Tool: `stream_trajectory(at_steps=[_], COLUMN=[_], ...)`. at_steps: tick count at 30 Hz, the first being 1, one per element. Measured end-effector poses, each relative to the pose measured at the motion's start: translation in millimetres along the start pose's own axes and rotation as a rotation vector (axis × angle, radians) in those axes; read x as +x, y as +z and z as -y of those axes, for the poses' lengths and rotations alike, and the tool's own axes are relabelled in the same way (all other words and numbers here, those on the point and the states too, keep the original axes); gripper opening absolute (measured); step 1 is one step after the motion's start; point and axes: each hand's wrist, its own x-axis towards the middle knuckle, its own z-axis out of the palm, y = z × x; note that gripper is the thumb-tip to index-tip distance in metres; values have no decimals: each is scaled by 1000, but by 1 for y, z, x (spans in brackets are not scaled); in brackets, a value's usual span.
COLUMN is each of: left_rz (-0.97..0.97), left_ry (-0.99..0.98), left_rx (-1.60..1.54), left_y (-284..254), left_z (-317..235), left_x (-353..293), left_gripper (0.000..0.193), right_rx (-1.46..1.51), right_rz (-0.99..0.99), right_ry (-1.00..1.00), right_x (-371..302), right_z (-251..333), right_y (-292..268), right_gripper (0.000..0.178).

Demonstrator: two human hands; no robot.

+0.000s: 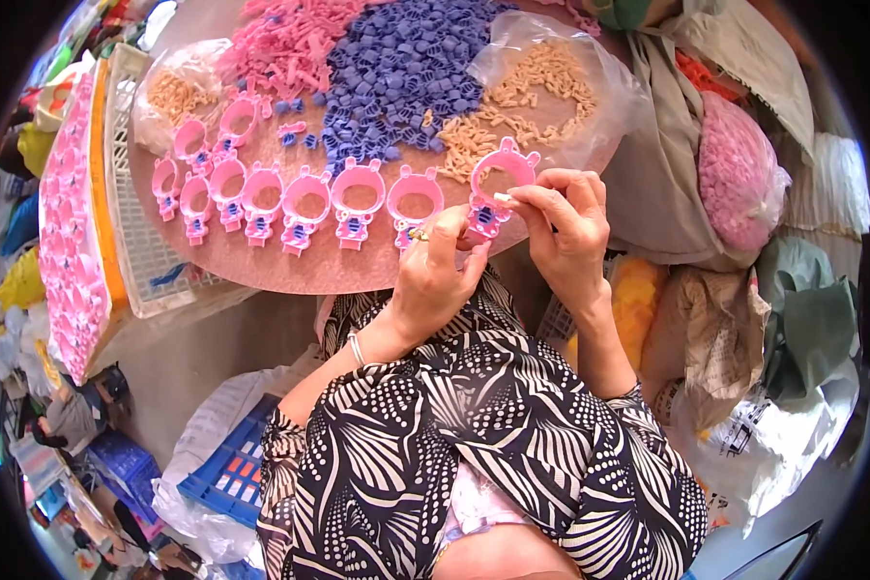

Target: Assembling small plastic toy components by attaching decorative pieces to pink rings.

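At the near edge of the round table, my left hand [435, 278] grips the lower end of a pink ring-shaped plastic toy piece [512, 160] with small ears on top and a blue insert below its ring. The fingers of my right hand [570, 230] pinch a tiny cream-coloured plastic part [502, 197] against the front of that piece. Part of the toy is hidden behind my fingertips. Left of my hands, several similar pink pieces [352, 228] lie in a curved line, blue inserts showing on most of them.
Heaps of pink parts [285, 43], blue parts [396, 77] and cream parts [541, 77] cover the table's far side. A white plastic crate [130, 193] stands at left beside a tray of pink pieces [68, 222]. Sacks and a bag of pink parts [739, 174] crowd the right.
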Motion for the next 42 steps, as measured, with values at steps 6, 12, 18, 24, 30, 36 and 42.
stream_trajectory(at_steps=[6,12,18,24,30,36,42], left_rz=[-20,-6,-11,-14,-76,-89,-100], left_ry=[-109,-112,-56,-69,66,44,30], left_rx=[-92,-91,-74,-130,-9,-37,-44], left_y=[-6,-10,-11,-12,-19,-20,-21], left_z=[-3,-4,0,-1,-2,-4,-4], left_x=[0,-1,-2,-4,2,3,1], left_gripper=[45,43,42,41,39,30,29], right_rx=[393,88,-37,-50,-15,33,-9], right_rz=[54,86,106,186,171,120,142], right_ry=[239,54,-154,-179,-186,-234,-258], right_x=[4,4,3,5,9,7,8], right_z=[11,24,19,16,21,20,22], right_y=[-7,5,8,7,5,5,5], right_gripper=[19,23,24,22,22,24,25])
